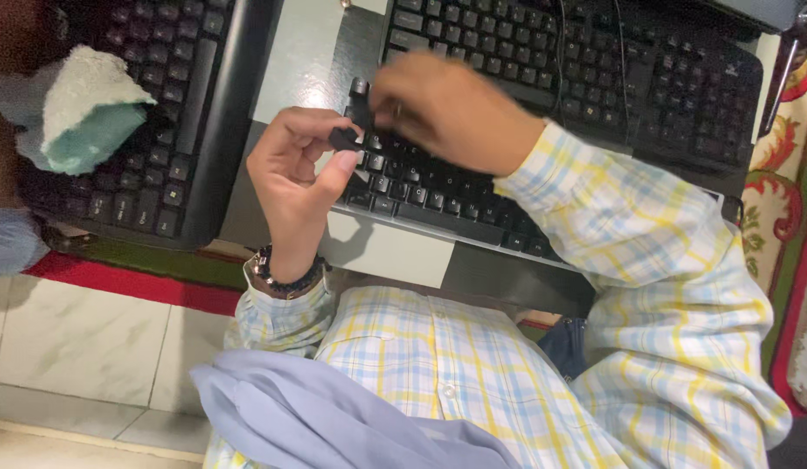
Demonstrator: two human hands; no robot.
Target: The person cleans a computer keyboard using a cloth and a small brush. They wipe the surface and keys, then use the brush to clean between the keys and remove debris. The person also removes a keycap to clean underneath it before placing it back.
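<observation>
Our left fingers [338, 148] pinch a small black key [344, 139]. Our right hand [447, 108] is blurry over the keyboard [429, 191], so we cannot tell its grip. We seem to be working on keys. Next needs careful, gentle fingers.

Grey-and-black checked surface [309, 52] across the upper frame, carrying three black keyboards: one at upper left [151, 113], one in the centre [421, 187], one at upper right [594, 61]. Pale green cloth [91, 108] lying on the upper-left keyboard.
</observation>
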